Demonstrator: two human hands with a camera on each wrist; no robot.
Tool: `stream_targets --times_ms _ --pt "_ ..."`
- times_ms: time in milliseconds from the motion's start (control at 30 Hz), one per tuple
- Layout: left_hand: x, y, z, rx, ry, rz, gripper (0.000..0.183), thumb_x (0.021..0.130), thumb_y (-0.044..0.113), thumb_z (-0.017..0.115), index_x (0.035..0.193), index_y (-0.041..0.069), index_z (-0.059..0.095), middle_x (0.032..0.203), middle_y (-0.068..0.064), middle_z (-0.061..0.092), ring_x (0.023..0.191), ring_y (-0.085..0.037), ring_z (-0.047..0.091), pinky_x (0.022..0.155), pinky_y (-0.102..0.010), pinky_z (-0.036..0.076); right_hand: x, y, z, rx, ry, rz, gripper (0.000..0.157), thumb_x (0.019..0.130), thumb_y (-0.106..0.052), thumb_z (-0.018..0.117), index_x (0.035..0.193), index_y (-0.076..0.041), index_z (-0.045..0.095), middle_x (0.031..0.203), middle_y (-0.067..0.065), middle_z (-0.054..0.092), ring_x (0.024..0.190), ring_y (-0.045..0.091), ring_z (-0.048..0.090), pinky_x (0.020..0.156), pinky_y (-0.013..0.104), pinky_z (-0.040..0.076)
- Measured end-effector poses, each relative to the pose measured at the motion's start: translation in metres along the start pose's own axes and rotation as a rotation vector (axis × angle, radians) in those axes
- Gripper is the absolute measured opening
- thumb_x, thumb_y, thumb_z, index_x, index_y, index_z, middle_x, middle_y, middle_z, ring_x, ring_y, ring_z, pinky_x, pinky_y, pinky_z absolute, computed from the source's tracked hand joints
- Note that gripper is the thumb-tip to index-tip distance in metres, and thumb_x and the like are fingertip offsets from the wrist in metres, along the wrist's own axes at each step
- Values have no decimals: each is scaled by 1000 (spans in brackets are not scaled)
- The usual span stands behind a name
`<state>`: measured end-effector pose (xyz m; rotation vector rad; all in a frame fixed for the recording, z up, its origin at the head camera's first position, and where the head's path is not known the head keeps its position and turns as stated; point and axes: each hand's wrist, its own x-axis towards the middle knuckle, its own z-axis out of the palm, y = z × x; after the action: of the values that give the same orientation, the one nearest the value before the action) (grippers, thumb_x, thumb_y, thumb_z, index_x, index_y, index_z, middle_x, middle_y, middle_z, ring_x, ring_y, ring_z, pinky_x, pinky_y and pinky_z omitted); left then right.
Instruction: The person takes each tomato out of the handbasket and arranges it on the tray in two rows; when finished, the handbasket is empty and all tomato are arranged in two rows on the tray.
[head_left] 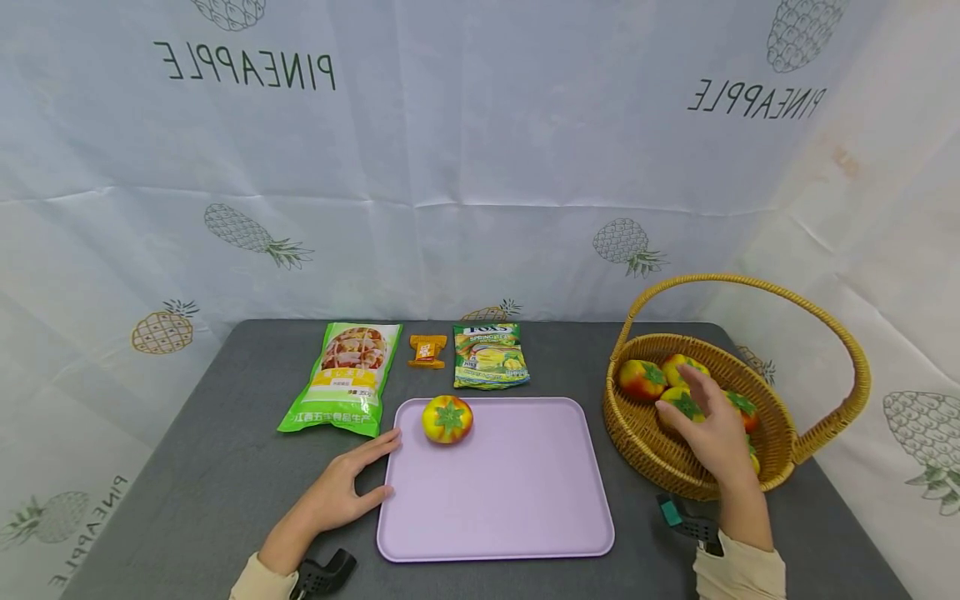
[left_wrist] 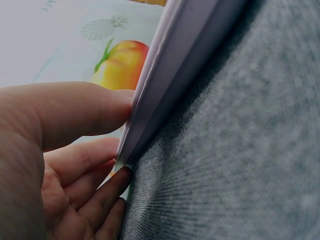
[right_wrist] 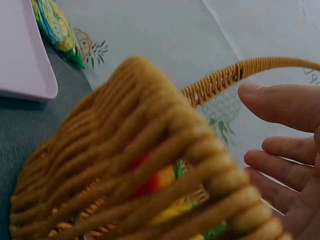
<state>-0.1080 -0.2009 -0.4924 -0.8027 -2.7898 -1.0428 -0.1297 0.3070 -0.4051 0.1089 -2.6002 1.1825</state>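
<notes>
The left hand (head_left: 337, 492) rests at the left edge of a pale purple tray (head_left: 495, 500), thumb and fingertips touching its rim. In the left wrist view, the thumb (left_wrist: 90, 107) lies against the tray's side. One yellow-and-red fruit with a green leafy top (head_left: 447, 419) sits near the tray's upper left corner. My right hand (head_left: 708, 425) is over a wicker basket (head_left: 637, 450), thumb and fingers spread around a similar fruit (head_left: 681, 402). Several more such fruits lie in the basket. In the right wrist view, nothing shows between the thumb and fingers.
Behind the tray lie a green food bag (head_left: 345, 379), a small orange packet (head_left: 427, 352) and a green FOX'S candy bag (head_left: 491, 357). The basket's tall handle (head_left: 750, 282) arches above it. A pineapple-print cloth (head_left: 480, 150) hangs behind the dark table (head_left: 217, 467).
</notes>
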Motion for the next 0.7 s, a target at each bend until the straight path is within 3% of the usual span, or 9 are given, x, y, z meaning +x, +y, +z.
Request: stream_targets --times_ms 67,133,233,700 --pt "0 0 0 -3 -3 -4 59 81 25 72 136 13 53 146 1 46 132 -22 46 101 -45 43 0 3 -2 -10 -19 24 69 90 -24 65 146 -2 31 144 24 39 128 46 37 105 11 31" --pt "0 0 0 -8 -5 -8 59 81 25 72 136 13 53 146 2 46 132 -22 46 102 -45 43 0 6 -4 -20 -40 49 71 90 -26 64 147 -1 29 145 25 37 129 48 36 111 33 34" --pt "0 0 0 -12 -6 -11 59 81 24 72 136 14 53 146 2 45 132 -21 45 102 -44 43 1 10 -7 -28 -68 73 73 91 -29 63 147 0 26 146 27 34 129 50 34 102 61 31" --pt "0 -1 1 -3 -2 2 58 82 27 71 136 14 53 146 1 46 132 -21 46 101 -44 43 2 16 -7 -166 -101 145 79 91 -40 61 147 2 25 144 31 34 126 53 35 95 66 34"
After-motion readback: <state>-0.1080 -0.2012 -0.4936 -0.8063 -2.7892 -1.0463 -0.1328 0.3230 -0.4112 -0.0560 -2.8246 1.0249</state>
